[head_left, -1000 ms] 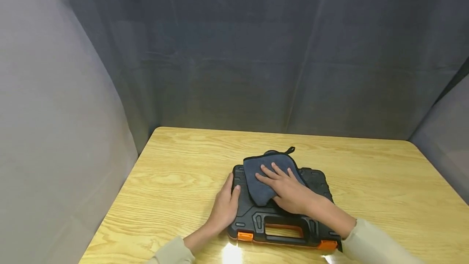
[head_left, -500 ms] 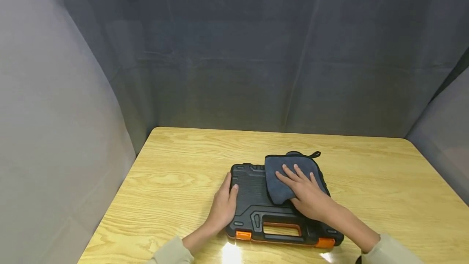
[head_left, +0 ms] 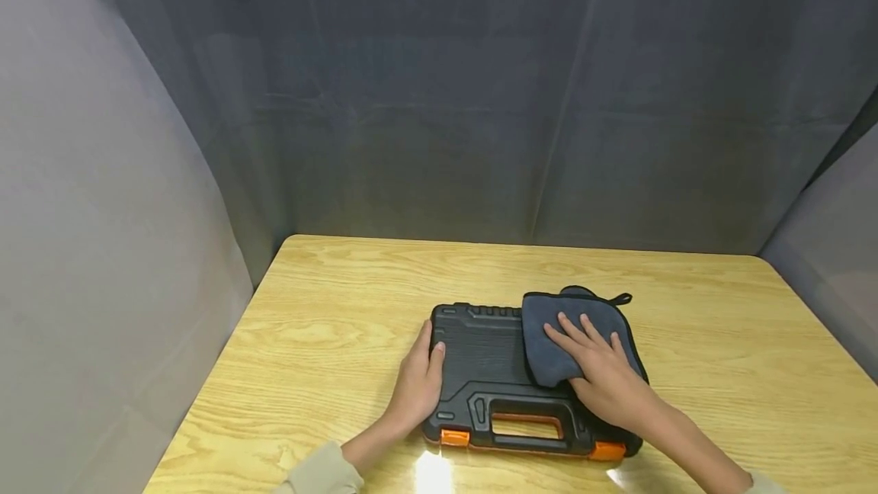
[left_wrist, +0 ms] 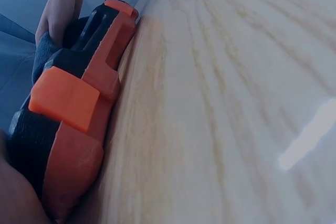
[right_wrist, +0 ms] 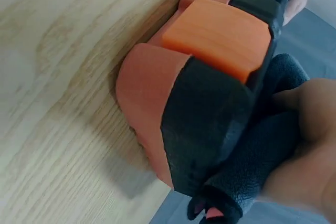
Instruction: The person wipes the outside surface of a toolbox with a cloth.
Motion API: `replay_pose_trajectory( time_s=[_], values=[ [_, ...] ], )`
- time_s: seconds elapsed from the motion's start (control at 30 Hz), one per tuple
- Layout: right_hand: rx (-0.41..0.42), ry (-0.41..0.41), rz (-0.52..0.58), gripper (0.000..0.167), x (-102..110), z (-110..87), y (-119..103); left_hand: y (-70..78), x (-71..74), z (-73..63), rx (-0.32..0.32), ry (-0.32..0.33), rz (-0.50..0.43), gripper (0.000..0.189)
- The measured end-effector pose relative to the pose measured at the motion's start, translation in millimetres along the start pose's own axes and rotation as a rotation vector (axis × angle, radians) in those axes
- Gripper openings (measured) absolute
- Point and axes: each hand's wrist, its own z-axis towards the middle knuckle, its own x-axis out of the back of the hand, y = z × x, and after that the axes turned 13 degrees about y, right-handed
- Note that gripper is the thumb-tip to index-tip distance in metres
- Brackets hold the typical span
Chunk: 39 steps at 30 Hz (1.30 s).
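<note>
A black tool case [head_left: 480, 360] with orange latches lies flat on the table, handle toward the person. At its left edge my left hand [head_left: 416, 383] holds the side, thumb over the top rim. My right hand [head_left: 607, 380] rests with spread fingers on a dark blue-grey cloth [head_left: 545, 311], pressing it on the lid's right part. The cloth has black edging and a small loop, and reaches past the case's far right corner. In the right wrist view the cloth [right_wrist: 252, 156] bunches beside the case's black corner [right_wrist: 205, 119]. The left wrist view shows an orange latch [left_wrist: 65, 98] near the left hand.
The wood-grain table [head_left: 329, 326] extends around the case on all sides. A dark grey curtain [head_left: 439, 97] hangs behind its far edge, with pale cloth walls [head_left: 123, 212] left and right. Bright glare [head_left: 434, 471] lies at the near side.
My right hand has slid the cloth rightward across the lid, from the middle to the right edge, uncovering the lid's left and middle. My left hand stays at the left edge.
</note>
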Motion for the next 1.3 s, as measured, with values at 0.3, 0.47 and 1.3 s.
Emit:
replay_pose_trajectory(
  time_s=[0.3,0.47,1.3],
  values=[
    [-0.087,0.064,0.057,0.074,-17,-7.8,-15,-1.0,2.1,-3.3,0.015,0.003,-0.018,0.054],
    [-0.089,0.033,0.087,0.077,-29,-5.0,-31,-4.5,1.9,-4.8,0.010,0.008,-0.018,0.053],
    [0.003,-0.152,0.355,0.059,-61,39.0,-101,-11.5,2.0,-7.6,-0.101,0.059,-0.006,0.047]
  ],
)
